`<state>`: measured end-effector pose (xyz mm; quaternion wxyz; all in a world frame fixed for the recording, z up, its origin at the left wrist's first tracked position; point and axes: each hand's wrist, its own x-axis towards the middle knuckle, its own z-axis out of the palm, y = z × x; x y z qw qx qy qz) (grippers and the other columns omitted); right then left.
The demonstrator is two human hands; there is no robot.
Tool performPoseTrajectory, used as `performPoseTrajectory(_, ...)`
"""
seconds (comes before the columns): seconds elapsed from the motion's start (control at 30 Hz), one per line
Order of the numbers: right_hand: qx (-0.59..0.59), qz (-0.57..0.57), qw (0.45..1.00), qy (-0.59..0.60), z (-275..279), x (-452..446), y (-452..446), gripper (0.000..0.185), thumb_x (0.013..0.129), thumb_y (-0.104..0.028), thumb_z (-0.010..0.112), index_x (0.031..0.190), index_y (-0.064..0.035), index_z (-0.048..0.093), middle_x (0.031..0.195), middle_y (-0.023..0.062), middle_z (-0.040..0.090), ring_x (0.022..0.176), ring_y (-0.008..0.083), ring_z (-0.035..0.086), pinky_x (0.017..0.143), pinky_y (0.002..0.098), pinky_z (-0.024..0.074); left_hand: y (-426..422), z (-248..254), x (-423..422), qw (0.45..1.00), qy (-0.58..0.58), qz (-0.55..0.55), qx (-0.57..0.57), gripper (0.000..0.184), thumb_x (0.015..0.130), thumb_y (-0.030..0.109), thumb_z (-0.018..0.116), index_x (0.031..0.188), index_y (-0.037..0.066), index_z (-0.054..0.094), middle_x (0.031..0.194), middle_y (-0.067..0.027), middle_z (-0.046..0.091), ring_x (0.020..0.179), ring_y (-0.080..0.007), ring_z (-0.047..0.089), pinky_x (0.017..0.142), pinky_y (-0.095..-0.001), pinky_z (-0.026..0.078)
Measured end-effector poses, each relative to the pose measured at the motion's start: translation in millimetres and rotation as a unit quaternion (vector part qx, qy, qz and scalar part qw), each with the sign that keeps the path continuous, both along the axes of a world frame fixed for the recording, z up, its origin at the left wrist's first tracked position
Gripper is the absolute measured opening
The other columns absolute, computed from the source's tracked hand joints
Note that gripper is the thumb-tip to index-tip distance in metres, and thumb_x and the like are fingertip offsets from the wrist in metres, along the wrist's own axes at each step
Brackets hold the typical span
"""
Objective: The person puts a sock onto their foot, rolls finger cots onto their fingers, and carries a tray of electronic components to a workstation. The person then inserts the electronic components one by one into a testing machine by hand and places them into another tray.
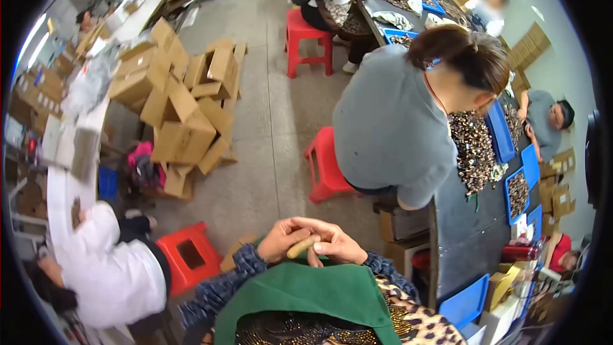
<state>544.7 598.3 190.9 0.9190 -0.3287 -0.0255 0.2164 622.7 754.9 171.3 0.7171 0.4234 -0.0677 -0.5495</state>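
We can read no word, brand, number or sign here. Beyond our right hand (343,246), far off by the wall, cartons (563,203) bear small pale marks; far out past our left hand (279,241), boxes (27,97) do too, all too tiny to make out.

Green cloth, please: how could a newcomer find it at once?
From the long dark table at right, go left to the wearer's left hand and right hand, meeting at lower centre. The green cloth lies just below them. It is plain green, unlike the leopard-print fabric at its right.
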Motion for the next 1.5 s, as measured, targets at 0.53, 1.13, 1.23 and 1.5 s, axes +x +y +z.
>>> performPoseTrajectory(0.53,0.029,0.132,0.98,-0.149,-1,365,-36,0.067,0.084,-0.013,0.052,0.137,-0.0123,0.01,0.121,0.0054,0.048,0.062,0.0057,0.054,0.055,0.0173,0.0447,-7,-18,310,0.985,-0.072,0.154,-0.026,0.021,0.082,0.003,0.049,0.1,-0.006,0.053,0.096,-0.0142,0.056,0.089,-0.0234,0.055,0.079,-0.033,0.043)
performPoseTrajectory(1.13,0.218,-0.367,0.895,-0.131,-10,501,-233,0.09,0.075,-0.01,0.059,0.136,-0.0145,-0.007,0.131,0.0149,0.033,0.055,0.0147,0.049,0.049,0.0218,0.0396,-327,-30,573,0.938,0.119,-0.322,-0.043,0.013,0.08,0.002,0.05,0.093,0.001,0.05,0.09,-0.0082,0.051,0.088,-0.02,0.052,0.08,-0.0304,0.042)
performPoseTrajectory(1.23,0.243,-0.463,0.837,-0.16,-1,503,-260,0.079,0.077,-0.005,0.052,0.137,-0.0117,0.001,0.127,0.0158,0.038,0.06,0.0181,0.054,0.048,0.0232,0.0413,-385,-47,584,0.907,0.03,-0.417,-0.054,0.018,0.077,0.001,0.052,0.095,0.001,0.054,0.093,-0.0068,0.05,0.095,-0.0167,0.047,0.082,-0.0261,0.038)
performPoseTrajectory(1.5,-0.226,-0.604,0.753,0.129,31,476,-333,0.043,0.081,-0.007,0.053,0.122,-0.0027,0.041,0.103,0.0089,0.056,0.064,0.0157,0.059,0.053,0.0246,0.0465,-512,4,555,0.806,-0.092,-0.574,-0.112,0.01,0.078,0.001,0.051,0.088,-0.001,0.053,0.077,-0.0044,0.055,0.072,-0.0101,0.053,0.063,-0.0226,0.044)
